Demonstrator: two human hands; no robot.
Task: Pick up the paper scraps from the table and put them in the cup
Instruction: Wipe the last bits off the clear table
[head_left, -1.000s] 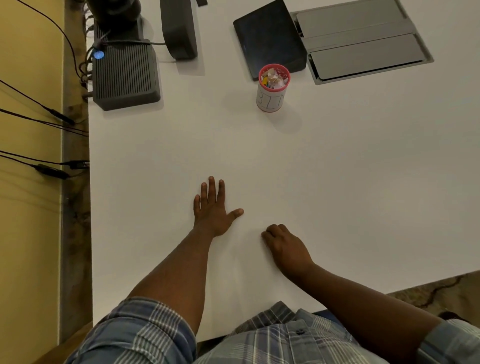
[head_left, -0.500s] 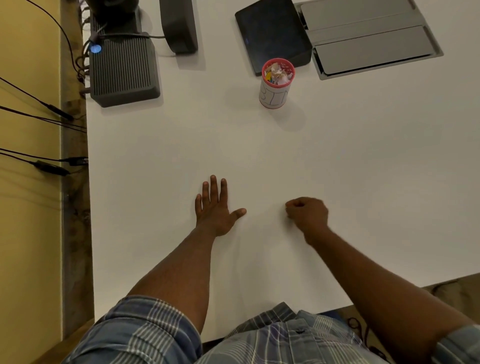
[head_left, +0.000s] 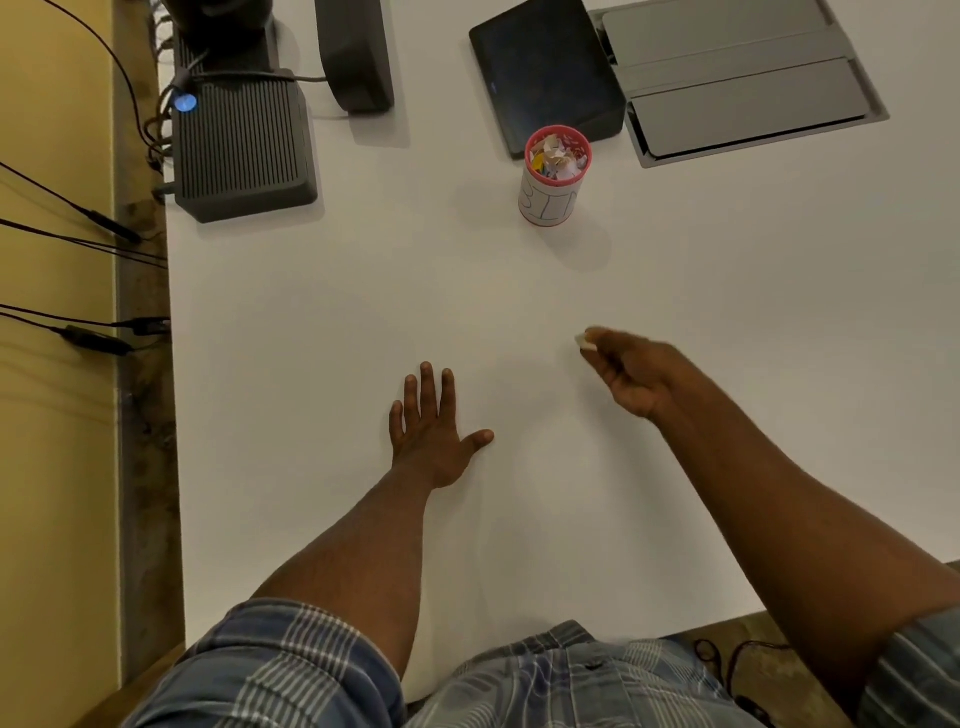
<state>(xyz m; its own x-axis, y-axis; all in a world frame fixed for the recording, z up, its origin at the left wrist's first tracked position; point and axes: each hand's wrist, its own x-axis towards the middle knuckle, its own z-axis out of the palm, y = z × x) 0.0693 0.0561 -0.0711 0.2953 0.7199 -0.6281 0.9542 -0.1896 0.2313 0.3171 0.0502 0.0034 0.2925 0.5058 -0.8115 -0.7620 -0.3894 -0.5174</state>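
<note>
— What do you see from the head camera?

— I see the white surface (head_left: 363, 291) from above. My left hand (head_left: 431, 441) lies flat on it, palm down, with the fingers (head_left: 427, 387) spread and straight, and it holds nothing.

— And the right one?

— The right hand (head_left: 636, 374) is lifted above the surface, a little blurred. Its fingers (head_left: 605, 345) are closed into a pinch, and at the tips I see a small white paper scrap (head_left: 582, 340).

— Where is the cup?

— The cup (head_left: 551, 195) stands upright farther away, well apart from both hands. It has a red rim and a white side with some drawn letters. Inside are many paper scraps (head_left: 557, 158), white and coloured, almost to the rim.

— What is near it?

— Just behind the cup is a dark tablet (head_left: 540, 73), and to the right of that a grey folded cover (head_left: 737, 78). At the far left of the surface is a dark ribbed box (head_left: 241, 145) with cables (head_left: 78, 234).
</note>
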